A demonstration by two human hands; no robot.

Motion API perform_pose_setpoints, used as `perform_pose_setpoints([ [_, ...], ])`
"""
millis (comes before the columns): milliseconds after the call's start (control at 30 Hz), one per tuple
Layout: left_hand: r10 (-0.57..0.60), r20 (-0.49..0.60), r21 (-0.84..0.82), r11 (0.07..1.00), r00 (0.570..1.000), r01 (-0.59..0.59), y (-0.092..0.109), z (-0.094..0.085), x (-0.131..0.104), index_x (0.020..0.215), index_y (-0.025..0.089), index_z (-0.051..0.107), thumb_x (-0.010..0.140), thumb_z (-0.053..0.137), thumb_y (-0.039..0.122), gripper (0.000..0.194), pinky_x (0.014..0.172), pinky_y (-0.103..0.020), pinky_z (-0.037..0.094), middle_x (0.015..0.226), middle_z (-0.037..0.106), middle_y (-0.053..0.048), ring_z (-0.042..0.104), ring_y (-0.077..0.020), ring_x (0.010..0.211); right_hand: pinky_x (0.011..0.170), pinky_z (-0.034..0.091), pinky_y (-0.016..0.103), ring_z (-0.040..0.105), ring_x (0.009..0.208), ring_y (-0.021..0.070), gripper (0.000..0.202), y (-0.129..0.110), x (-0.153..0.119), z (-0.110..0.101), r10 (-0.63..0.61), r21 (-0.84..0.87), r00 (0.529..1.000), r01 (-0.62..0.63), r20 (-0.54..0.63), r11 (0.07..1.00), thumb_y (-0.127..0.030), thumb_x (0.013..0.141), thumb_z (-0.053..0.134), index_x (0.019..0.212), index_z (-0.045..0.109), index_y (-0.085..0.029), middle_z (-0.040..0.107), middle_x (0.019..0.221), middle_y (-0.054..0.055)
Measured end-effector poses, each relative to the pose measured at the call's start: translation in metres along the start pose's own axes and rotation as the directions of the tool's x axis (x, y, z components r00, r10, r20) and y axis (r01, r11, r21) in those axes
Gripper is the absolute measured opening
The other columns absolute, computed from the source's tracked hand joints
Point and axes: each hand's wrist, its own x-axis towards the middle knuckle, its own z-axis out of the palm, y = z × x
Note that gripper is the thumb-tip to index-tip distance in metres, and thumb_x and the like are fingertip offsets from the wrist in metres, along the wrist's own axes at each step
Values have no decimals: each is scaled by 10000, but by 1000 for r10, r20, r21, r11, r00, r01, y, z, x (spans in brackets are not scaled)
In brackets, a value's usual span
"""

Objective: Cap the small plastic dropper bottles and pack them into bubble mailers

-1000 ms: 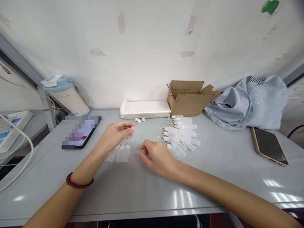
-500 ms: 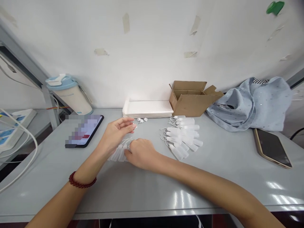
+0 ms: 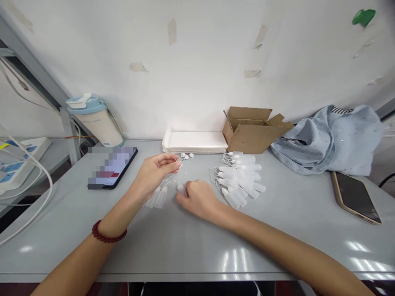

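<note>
My left hand (image 3: 159, 169) is closed in a pinch on a small white cap (image 3: 180, 164); a thin spike shows above its fingertips. Below it lie a few small translucent squeeze bottles (image 3: 160, 198) with thin white tethers, partly hidden by my left wrist. My right hand (image 3: 200, 198) is closed round another squeeze bottle (image 3: 181, 187). Only that bottle's top and its curled tether show past the fingers. Just beyond my left fingertips lie several loose white caps (image 3: 187, 156). To the right of my right hand is a pile of squeeze bottles (image 3: 240, 176).
Against the wall stand a stack of white padded envelopes (image 3: 194, 140) and an open cardboard box (image 3: 256, 137). A phone (image 3: 115, 168) and a tumbler (image 3: 98, 121) are at left. A blue cloth bag (image 3: 327, 142) and a second phone (image 3: 354, 197) lie at right.
My right hand has moved to the right with a squeeze bottle, away from the small group by my left wrist. My left hand keeps its pinch. The view has shifted slightly.
</note>
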Motion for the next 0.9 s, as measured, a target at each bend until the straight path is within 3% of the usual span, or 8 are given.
perform_pose_setpoints([
  [233, -19, 127, 32, 999, 992, 15, 0, 7, -9, 869, 181, 680, 657, 753, 343, 277, 763, -326, 511, 824, 686, -32, 635, -163, 719, 464, 319, 221, 400, 464, 88, 179, 50, -39, -9, -7, 344, 944, 127, -329, 930, -306, 779, 544, 659, 478, -192, 477, 536, -39],
  [333, -24, 178, 73, 997, 984, 11, -1, 13, -12, 880, 177, 675, 667, 738, 350, 282, 795, -347, 510, 861, 691, -48, 644, -182, 756, 468, 356, 227, 447, 491, 102, 120, 59, -48, -16, 11, 439, 930, 162, -366, 884, -308, 784, 560, 761, 531, -194, 511, 573, -29],
  [433, -28, 227, 77, 997, 973, 10, -4, 17, -12, 885, 178, 675, 668, 736, 358, 288, 829, -362, 505, 898, 696, -57, 653, -198, 804, 485, 393, 240, 509, 520, 121, 180, 58, -51, -23, 40, 588, 958, 141, -284, 796, -354, 834, 538, 905, 568, -192, 563, 600, -14],
  [533, -20, 270, 29, 999, 963, 13, -9, 20, -13, 879, 199, 683, 683, 734, 350, 252, 854, -344, 497, 908, 705, -41, 655, -198, 864, 504, 401, 242, 548, 573, 133, 268, 53, -51, -28, 13, 755, 992, 87, -126, 650, -411, 879, 488, 992, 578, -185, 587, 630, -3],
  [700, 42, 324, -67, 998, 945, -21, -10, 23, -18, 880, 215, 684, 721, 713, 328, 197, 877, -328, 492, 939, 697, -32, 642, -197, 920, 485, 342, 223, 464, 549, 97, 302, 52, -49, -30, -67, 892, 998, 15, 17, 451, -435, 882, 489, 915, 605, -158, 510, 656, -16],
  [900, 104, 336, -19, 994, 936, -104, -4, 26, -22, 873, 194, 671, 718, 701, 317, 200, 834, -340, 513, 906, 685, -45, 639, -212, 894, 495, 277, 231, 344, 490, 82, 353, 58, -48, -25, -98, 914, 992, -32, 78, 405, -429, 922, 420, 808, 607, -153, 388, 533, -52],
])
